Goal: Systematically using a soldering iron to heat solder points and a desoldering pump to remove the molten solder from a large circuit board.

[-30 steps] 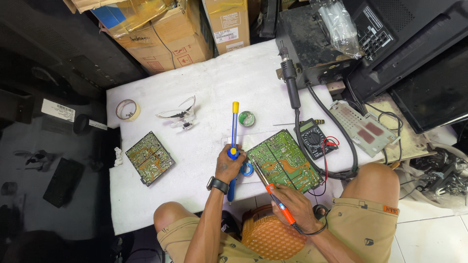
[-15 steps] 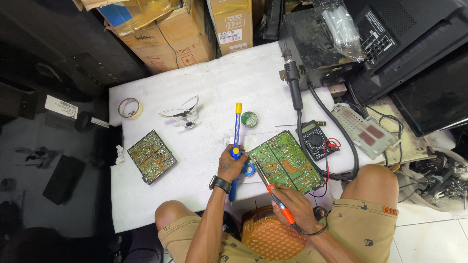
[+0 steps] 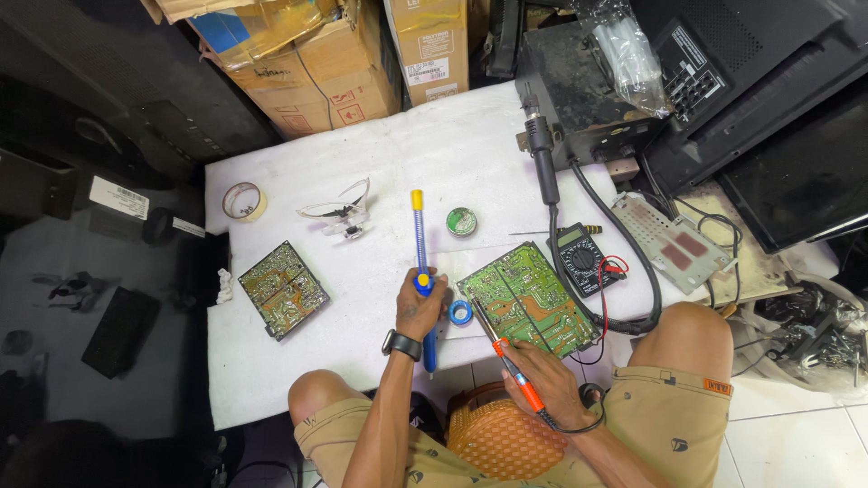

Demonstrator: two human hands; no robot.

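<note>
A white padded work table [image 3: 298,380] is being used as a repair bench, w/ cardboard boxes [image 3: 334,54] stacked behind it. A large green rectangular circuit board [image 3: 529,303] is being worked on near the front edge, solder side up; judging by tool positions, soldering is underway, not finished. A second, smaller green circuit board [image 3: 282,289] is lying well apart to the left, untouched. An orange-handled soldering iron [image 3: 511,366] is being gripped by the right hand [image 3: 551,389], fingers wrapped tight, tip at the large board's near edge. A blue-and-yellow desoldering pump [image 3: 421,262] is being held upright by the left hand [image 3: 419,312], fingers closed around its body, just left of the board. A black multimeter [image 3: 579,258] and small round green tin [image 3: 461,220] are sitting nearby.
</note>
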